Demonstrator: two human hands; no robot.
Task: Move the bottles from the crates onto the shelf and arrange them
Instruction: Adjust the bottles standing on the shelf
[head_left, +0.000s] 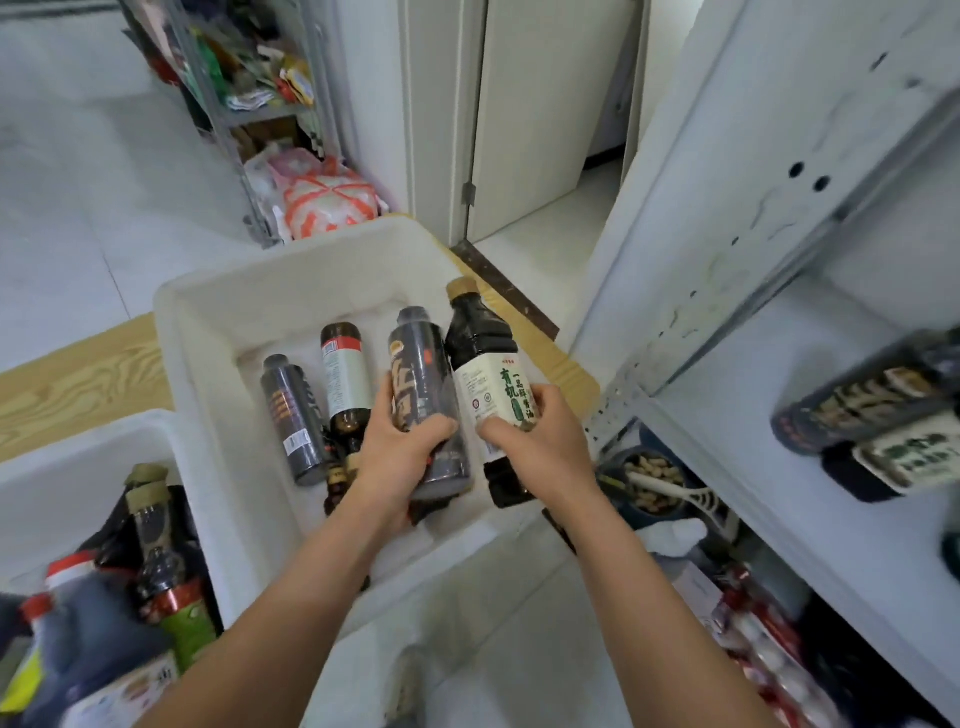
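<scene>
Above the white foam crate (291, 280), the left grip (400, 457) curls round a grey-labelled dark bottle (423, 374), the right grip (543, 441) round a white-labelled soy sauce bottle (480, 353). Two more bottles (293, 415) lie inside it; the shelf (753, 467) stands to its right.
</scene>
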